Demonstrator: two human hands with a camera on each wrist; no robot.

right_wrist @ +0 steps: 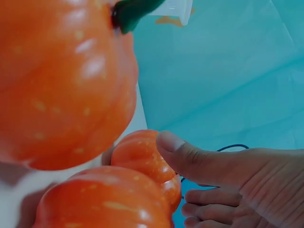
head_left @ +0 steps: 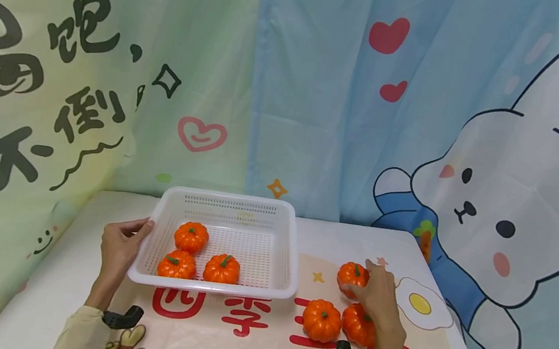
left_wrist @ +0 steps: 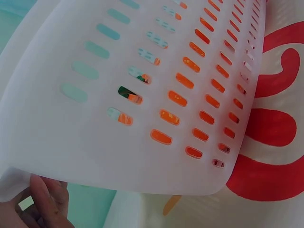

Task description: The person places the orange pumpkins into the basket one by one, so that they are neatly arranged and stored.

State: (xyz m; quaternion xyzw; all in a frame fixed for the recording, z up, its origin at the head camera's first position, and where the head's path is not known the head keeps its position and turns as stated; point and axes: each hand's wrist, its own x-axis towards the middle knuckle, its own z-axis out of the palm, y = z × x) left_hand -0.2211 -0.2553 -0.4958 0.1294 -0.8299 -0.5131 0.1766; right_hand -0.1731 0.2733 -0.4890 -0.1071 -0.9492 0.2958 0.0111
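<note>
A white perforated plastic basket (head_left: 259, 256) stands on the table with three small orange pumpkins inside, one of them a pumpkin (head_left: 222, 269) with a green stem. My left hand (head_left: 120, 248) grips the basket's left rim; in the left wrist view, thumb and fingers pinch a corner of it. To the right of the basket, my right hand (head_left: 381, 295) is at the farthest of three loose pumpkins, a pumpkin (head_left: 351, 275), its thumb and fingers spread at its side. Nearer lie another pumpkin (head_left: 321, 320) and a pumpkin (head_left: 358, 324) partly hidden by the right hand.
A tablecloth (head_left: 269, 345) with red lettering and a fried-egg print covers the table. Behind it hangs a printed curtain (head_left: 302, 96), with a large rabbit drawn on its right side. The basket's back edge stands close to this curtain.
</note>
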